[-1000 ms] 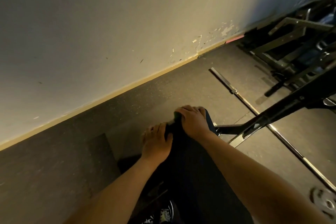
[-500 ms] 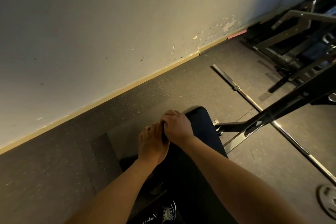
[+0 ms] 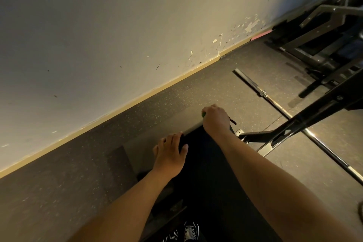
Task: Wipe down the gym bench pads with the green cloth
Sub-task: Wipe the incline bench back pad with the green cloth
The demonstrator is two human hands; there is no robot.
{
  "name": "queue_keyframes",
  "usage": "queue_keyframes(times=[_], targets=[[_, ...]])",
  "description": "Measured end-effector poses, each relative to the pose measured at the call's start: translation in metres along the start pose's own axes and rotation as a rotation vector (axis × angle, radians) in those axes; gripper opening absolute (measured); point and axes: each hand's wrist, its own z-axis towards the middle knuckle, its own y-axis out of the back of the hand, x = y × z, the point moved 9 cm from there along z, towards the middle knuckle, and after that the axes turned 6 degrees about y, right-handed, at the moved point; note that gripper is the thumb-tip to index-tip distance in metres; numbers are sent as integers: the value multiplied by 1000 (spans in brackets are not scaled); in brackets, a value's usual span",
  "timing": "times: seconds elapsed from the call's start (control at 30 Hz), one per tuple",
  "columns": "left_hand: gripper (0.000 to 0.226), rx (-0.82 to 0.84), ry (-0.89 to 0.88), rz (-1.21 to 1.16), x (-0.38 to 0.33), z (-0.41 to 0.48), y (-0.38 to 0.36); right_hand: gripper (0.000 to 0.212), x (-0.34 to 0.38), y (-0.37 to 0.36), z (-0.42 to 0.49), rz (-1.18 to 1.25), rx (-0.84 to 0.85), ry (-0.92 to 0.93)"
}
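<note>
A long black bench pad [image 3: 204,163] runs away from me through the lower middle of the head view. My right hand [image 3: 216,120] sits at its far end, fingers curled over a green cloth [image 3: 203,114]; only a small green edge shows by the fingers. My left hand [image 3: 170,153] lies on the pad's left edge, nearer to me, thumb on top and fingers over the side. Most of the cloth is hidden under my right hand.
A steel barbell [image 3: 294,120] lies on the rubber floor [image 3: 137,124] to the right. The bench's black frame [image 3: 306,118] crosses above it, and more metal racks [image 3: 322,41] stand at the upper right. A scuffed wall [image 3: 117,35] runs along the left. My shoe [image 3: 189,233] shows below.
My right hand has slid with the cloth from beside my left hand back out to the pad's far end. My left hand has stayed on the left edge.
</note>
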Motion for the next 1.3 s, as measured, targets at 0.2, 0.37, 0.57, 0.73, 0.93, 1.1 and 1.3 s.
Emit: queue_keyframes(times=[0.2, 0.37, 0.57, 0.73, 0.93, 1.1, 1.3], targets=[[53, -22, 9, 51, 4, 4, -4, 32, 77, -45, -33, 112, 246, 321], [53, -23, 7, -9, 2, 1, -1, 32, 32, -16, -25, 156, 174, 355], [56, 23, -26, -24, 1, 2, -3, 38, -39, 8, -8, 358, -29, 14], [55, 4, -27, -24, -1, 2, -1, 39, -48, -1, -24, 522, -179, -214], [54, -18, -9, -24, 2, 3, -2, 35, 15, -18, -55, 409, -140, 72], [54, -25, -2, -24, 2, 3, -4, 39, 37, -32, -83, 307, -80, 431], [54, 0, -2, -43, 2, 3, -4, 54, -26, -13, -57, 242, -77, 232]])
